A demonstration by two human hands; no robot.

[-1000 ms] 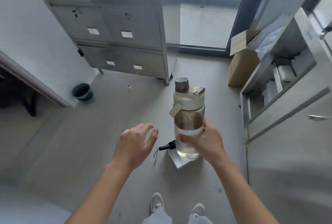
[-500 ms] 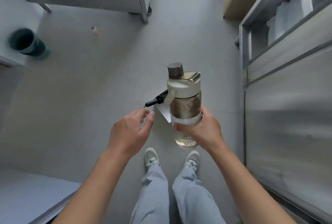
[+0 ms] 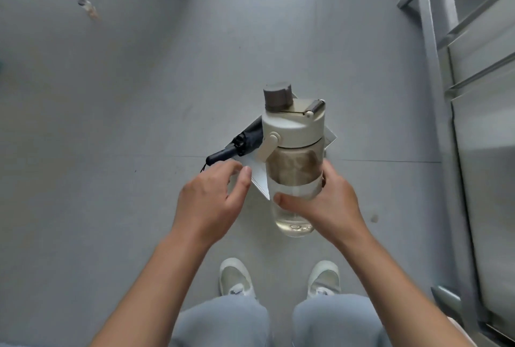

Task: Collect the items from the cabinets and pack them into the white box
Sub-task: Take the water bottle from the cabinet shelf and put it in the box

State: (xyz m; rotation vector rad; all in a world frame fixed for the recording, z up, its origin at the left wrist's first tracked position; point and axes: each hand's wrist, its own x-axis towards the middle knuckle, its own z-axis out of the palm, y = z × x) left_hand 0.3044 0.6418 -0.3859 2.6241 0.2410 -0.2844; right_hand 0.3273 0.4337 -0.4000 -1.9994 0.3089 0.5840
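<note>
Shoes (image 3: 237, 277) nearest, on grey floor (image 3: 111, 123). Right hand (image 3: 326, 207) — fingers (image 3: 289, 201) wrapped round lower body of water bottle (image 3: 292, 168), which is upright over the white box (image 3: 257, 176) on the floor. Left hand (image 3: 211, 201) just left of bottle — fingers loosely spread, holding nothing. Folded black umbrella (image 3: 245, 140) lies across box, handle poking left. Metal cabinet (image 3: 479, 123) at right.

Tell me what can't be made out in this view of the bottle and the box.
Head view only:
White box: mostly hidden behind the clear plastic bottle with cream lid and the right hand; contents beyond the black folded umbrella unseen.
Grey metal cabinet: cut off by the right edge.
Small floor scrap: blurred, unidentifiable.
</note>
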